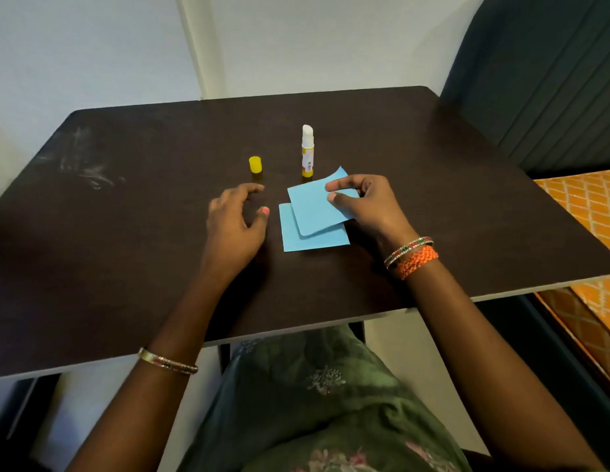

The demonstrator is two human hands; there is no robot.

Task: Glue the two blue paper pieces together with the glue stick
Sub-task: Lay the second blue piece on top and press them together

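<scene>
Plainly, the whole matter turned on how the upper blue paper piece [318, 207] lay against the lower blue paper piece [313, 238]. The right hand [366, 206] pinched the upper sheet at its three o'clock edge, thumb and forefinger curled round it. The far corner curled up toward twelve o'clock. That sheet sat skewed over its fellow, rotated a little clockwise, covering the lower one's far half. The lower piece lay flat on the dark table [126, 250], poking out toward six and nine o'clock.

The left hand [233, 221] hovered relaxed and empty at nine o'clock of the papers, fingers loosely spread, near them but not touching. It looked the nearer hand for steadying the bottom sheet.

The glue stick [307, 151] stood upright and uncapped at twelve o'clock from the papers, just beyond the raised corner, its long axis vertical. Its yellow cap [255, 164] stood apart at about eleven o'clock, nearer the left fingers. Whether glue already lay on either sheet, I could not tell. If it did, squaring the top sheet and pressing would likely follow.
</scene>
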